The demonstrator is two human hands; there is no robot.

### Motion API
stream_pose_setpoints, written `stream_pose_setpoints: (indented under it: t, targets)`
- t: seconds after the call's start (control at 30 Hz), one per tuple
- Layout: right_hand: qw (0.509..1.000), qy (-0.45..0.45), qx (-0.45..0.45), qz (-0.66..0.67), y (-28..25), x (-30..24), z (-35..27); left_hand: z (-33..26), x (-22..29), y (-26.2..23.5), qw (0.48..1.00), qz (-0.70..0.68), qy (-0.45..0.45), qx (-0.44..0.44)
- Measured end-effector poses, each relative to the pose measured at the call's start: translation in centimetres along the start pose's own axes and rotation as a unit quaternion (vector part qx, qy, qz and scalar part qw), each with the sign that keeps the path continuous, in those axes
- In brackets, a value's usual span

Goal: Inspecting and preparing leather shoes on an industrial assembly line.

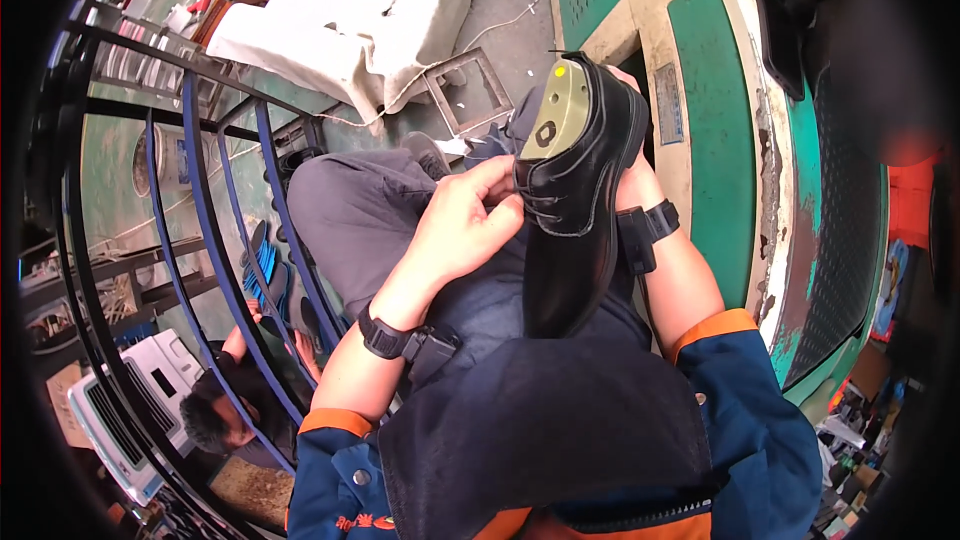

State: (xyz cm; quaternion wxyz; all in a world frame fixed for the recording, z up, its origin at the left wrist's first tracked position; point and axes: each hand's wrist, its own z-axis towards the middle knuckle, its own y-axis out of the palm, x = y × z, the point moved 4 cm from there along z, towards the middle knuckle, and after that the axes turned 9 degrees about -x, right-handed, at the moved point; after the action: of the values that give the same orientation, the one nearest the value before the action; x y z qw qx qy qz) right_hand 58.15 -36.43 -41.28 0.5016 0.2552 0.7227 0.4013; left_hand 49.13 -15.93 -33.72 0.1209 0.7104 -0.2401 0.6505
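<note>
A black leather lace-up shoe (585, 215) hangs toe-down over my lap, with a yellow-green shoe last (562, 112) filling its opening. My right hand (637, 180) grips the shoe from behind at its heel and right side; most of its fingers are hidden by the shoe. On the left side, my left hand (478, 220) pinches at the shoe's edge beside the lacing, thumb and forefinger close together. Whether a lace end or the leather lies between those fingertips is too small to tell. Dark bands with small black boxes sit on both my wrists.
A metal rack (195, 170) with blue and black bars stands at my left. Beyond it another person (235, 405) handles blue-soled shoes. Ahead is a table under a white cloth (335, 15), with a metal frame (468, 90) on the floor. A green machine (712, 140) stands close at my right.
</note>
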Motion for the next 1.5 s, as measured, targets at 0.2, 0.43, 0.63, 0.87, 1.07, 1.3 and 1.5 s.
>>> stream_pose_setpoints:
  t: [0.2,0.43,0.63,0.87,1.07,1.3,1.5]
  targets:
    - [0.994,0.026,-0.101,0.014,2.1,-0.1,-0.9,1.2,-1.0,0.1,0.997,0.059,-0.037,0.017]
    - [0.98,-0.065,-0.187,-0.022,2.2,-0.1,-0.7,1.5,-3.1,0.5,0.982,-0.181,-0.013,0.05]
    - [0.988,0.081,-0.08,0.099,-0.1,0.4,1.0,-1.2,-3.5,1.0,0.988,-0.147,-0.039,0.038]
    - [0.993,0.091,-0.049,0.059,0.7,1.2,0.0,-0.4,-4.5,1.1,0.967,-0.254,-0.021,0.003]
    - [0.995,0.089,-0.011,0.042,1.3,1.0,0.2,-0.2,-5.3,1.0,0.953,-0.299,-0.039,-0.021]
    - [0.997,-0.012,-0.07,-0.028,1.6,1.3,-0.4,-4.1,-6.3,5.4,0.791,-0.608,-0.07,-0.013]
    - [0.995,0.039,0.09,-0.035,-2.3,5.0,0.9,-4.3,-9.1,4.9,0.648,-0.751,-0.118,-0.04]
